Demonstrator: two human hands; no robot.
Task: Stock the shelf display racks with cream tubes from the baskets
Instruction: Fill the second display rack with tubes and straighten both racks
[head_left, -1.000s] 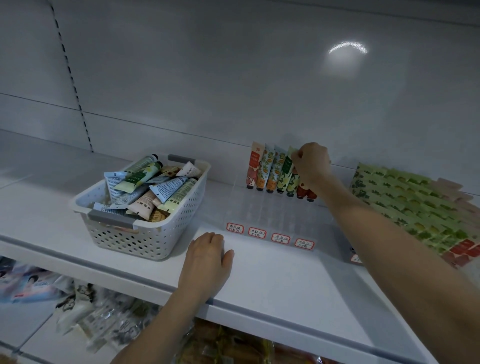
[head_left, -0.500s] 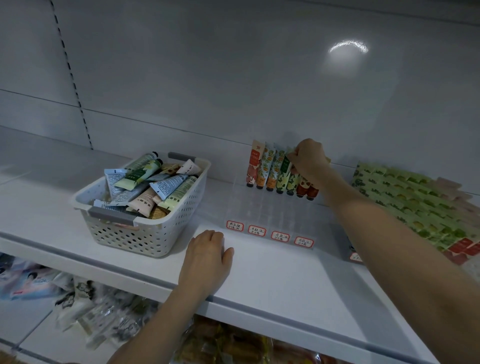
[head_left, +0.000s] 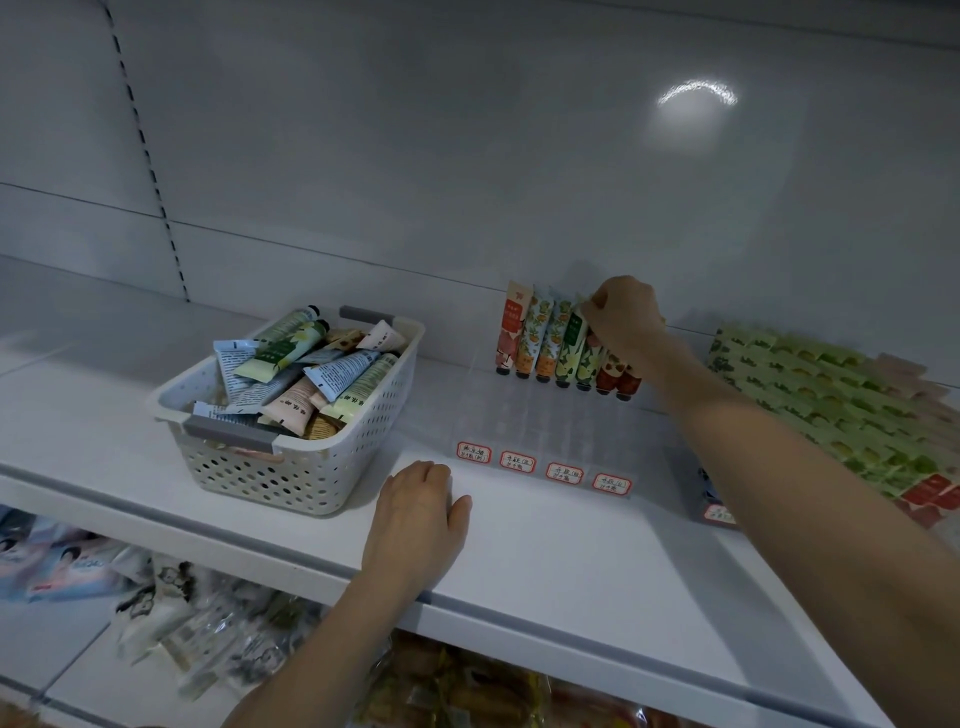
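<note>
A white perforated basket (head_left: 291, 467) full of cream tubes (head_left: 311, 364) stands on the shelf at the left. A clear display rack (head_left: 540, 431) with red-edged labels along its front sits to its right; several tubes (head_left: 540, 338) stand upright in its back row. My right hand (head_left: 623, 317) reaches to that back row and its fingertips pinch the top of a green tube (head_left: 571, 343) there. My left hand (head_left: 415, 519) rests flat on the shelf in front of the rack, holding nothing.
A second rack at the right (head_left: 841, 405) is packed with green and red tubes. The shelf's front edge (head_left: 571, 639) runs below my left hand. Packaged goods (head_left: 171, 613) lie on the lower shelf. The white back panel (head_left: 467, 182) rises behind the racks.
My right hand has shifted slightly left and down along the back row of tubes. My left hand has stayed in place on the shelf.
</note>
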